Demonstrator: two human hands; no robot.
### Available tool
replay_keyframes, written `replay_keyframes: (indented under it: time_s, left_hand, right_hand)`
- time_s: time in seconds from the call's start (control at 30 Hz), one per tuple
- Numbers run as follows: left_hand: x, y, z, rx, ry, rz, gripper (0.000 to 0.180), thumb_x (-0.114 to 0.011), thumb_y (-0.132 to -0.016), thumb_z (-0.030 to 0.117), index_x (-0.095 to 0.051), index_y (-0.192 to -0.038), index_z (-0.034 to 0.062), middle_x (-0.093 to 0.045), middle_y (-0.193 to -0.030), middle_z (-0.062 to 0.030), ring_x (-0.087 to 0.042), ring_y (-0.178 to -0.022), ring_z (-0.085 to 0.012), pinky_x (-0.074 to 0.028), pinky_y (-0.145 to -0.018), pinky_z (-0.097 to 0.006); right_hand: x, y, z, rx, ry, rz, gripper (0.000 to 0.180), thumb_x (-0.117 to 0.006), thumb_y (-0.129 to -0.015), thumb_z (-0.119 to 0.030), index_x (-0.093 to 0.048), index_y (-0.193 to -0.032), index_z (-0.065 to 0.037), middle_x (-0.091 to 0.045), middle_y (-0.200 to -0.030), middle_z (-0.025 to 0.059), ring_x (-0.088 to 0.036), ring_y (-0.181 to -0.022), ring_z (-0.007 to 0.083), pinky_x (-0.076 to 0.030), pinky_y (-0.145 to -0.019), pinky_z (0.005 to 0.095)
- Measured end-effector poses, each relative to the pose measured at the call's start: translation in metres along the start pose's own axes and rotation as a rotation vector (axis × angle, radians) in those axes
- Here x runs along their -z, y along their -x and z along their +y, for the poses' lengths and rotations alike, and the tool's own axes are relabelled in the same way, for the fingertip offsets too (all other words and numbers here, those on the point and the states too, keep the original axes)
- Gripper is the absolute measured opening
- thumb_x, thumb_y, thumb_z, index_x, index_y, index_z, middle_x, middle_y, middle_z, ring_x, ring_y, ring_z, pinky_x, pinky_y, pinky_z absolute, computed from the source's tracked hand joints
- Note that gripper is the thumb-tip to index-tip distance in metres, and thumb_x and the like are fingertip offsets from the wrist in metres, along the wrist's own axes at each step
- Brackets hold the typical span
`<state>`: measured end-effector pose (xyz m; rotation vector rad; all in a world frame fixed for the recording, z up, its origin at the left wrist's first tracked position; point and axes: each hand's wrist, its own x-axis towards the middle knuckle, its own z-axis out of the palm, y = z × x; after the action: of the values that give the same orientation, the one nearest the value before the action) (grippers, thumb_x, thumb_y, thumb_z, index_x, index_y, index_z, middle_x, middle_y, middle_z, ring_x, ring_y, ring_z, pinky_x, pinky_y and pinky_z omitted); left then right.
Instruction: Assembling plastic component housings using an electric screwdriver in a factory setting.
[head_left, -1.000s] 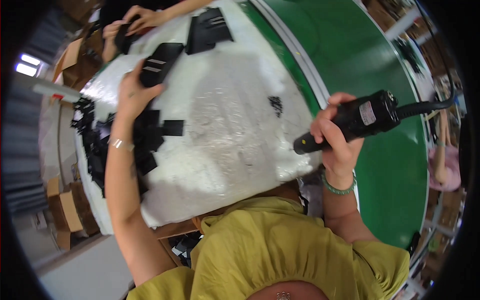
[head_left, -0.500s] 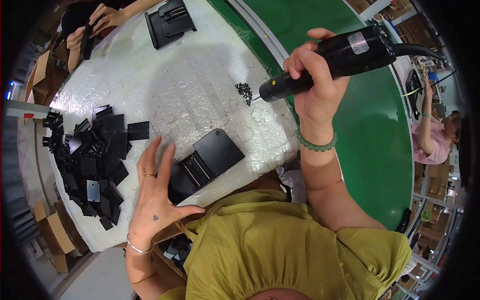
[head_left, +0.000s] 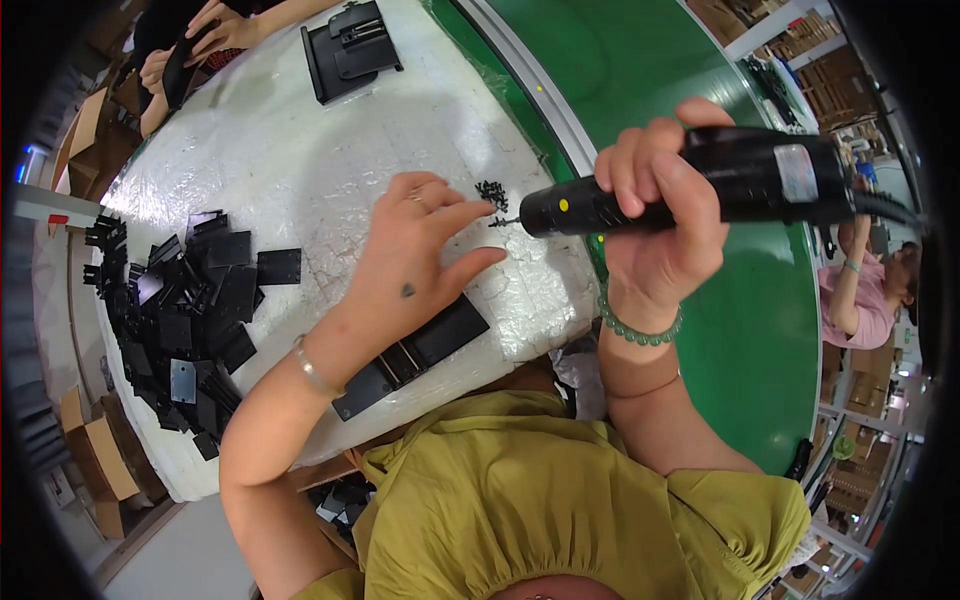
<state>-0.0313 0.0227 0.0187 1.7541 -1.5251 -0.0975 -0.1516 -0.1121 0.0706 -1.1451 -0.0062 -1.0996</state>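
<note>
My right hand [head_left: 665, 210] is wrapped round a black corded electric screwdriver [head_left: 770, 180]. Its thin bit points left, with a small dark piece, seemingly a screw, at the tip. Just beyond the tip lies a little heap of black screws [head_left: 490, 194]. My left hand [head_left: 415, 250] reaches across toward that heap, index finger and thumb apart with nothing seen between them. Partly under this hand, a flat black hinged plate [head_left: 450, 332] rests near the table's front edge; its middle part is partly hidden.
A pile of loose black plates [head_left: 178, 330] covers the left of the white wrapped table [head_left: 330, 200]. Farther back sits another black assembly [head_left: 355, 52]. At the far left a co-worker's hands [head_left: 215, 30] hold a dark piece. A green surface [head_left: 745, 370] runs along the right.
My left hand has moved from beside the hinged plate up and right to the screws. The screwdriver has shifted slightly right and nearer, its bit now level with the heap's near side.
</note>
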Motion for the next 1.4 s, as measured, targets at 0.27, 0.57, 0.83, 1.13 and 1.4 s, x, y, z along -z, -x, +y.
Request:
replay_keyframes:
  time_s: [0.27,0.57,0.83,1.13,1.4]
  left_hand:
    - [-0.007,-0.005,-0.017,-0.085,-0.109,0.078,0.016,-0.071,-0.068,0.011,-0.068,-0.083,0.0075,-0.064,-0.088,-0.0025,-0.052,-0.095,-0.0265,-0.041,-0.082,-0.037]
    - [0.004,0.0,-0.01,-0.03,0.005,0.134,0.019,-0.074,-0.065,0.01,-0.067,-0.083,0.0068,-0.065,-0.084,-0.001,-0.054,-0.093,-0.0264,-0.044,-0.079,-0.036]
    - [0.016,0.003,0.001,-0.088,-0.094,0.156,0.018,-0.073,-0.063,0.003,-0.065,-0.078,0.0057,-0.064,-0.081,-0.0023,-0.056,-0.092,-0.0255,-0.048,-0.073,-0.033]
    - [0.02,0.018,0.013,-0.182,-0.497,0.028,0.009,-0.063,-0.067,0.007,-0.059,-0.075,0.0065,-0.058,-0.079,-0.0028,-0.053,-0.1,-0.0244,-0.039,-0.09,-0.044]
    - [0.032,0.035,0.012,-0.097,-0.426,0.099,0.033,-0.068,-0.064,0.012,-0.061,-0.097,0.008,-0.06,-0.096,-0.0053,-0.05,-0.104,-0.0263,-0.038,-0.092,-0.046]
  right_hand:
    - [0.0,-0.004,-0.01,0.052,-0.086,-0.009,0.036,-0.048,-0.078,-0.006,-0.047,-0.114,-0.003,-0.037,-0.062,-0.0008,-0.037,-0.052,0.0087,-0.036,-0.058,0.0267]
    - [-0.011,-0.003,-0.007,0.068,-0.202,-0.117,0.037,-0.047,-0.078,-0.007,-0.047,-0.115,-0.003,-0.038,-0.062,-0.0016,-0.037,-0.052,0.0079,-0.036,-0.059,0.0265]
    - [-0.02,0.001,-0.016,0.044,-0.192,-0.142,0.044,-0.047,-0.076,-0.006,-0.04,-0.119,-0.006,-0.041,-0.06,0.0015,-0.04,-0.048,0.0125,-0.039,-0.056,0.0295]
    - [-0.036,0.009,-0.017,0.059,-0.076,-0.445,0.032,-0.052,-0.074,-0.006,-0.042,-0.104,-0.008,-0.041,-0.058,-0.0039,-0.036,-0.046,0.0062,-0.034,-0.052,0.0228]
    - [-0.048,0.027,-0.013,0.027,-0.048,-0.378,0.036,-0.063,-0.077,-0.008,-0.037,-0.102,-0.012,-0.046,-0.059,0.0009,-0.042,-0.047,0.0123,-0.037,-0.051,0.0275]
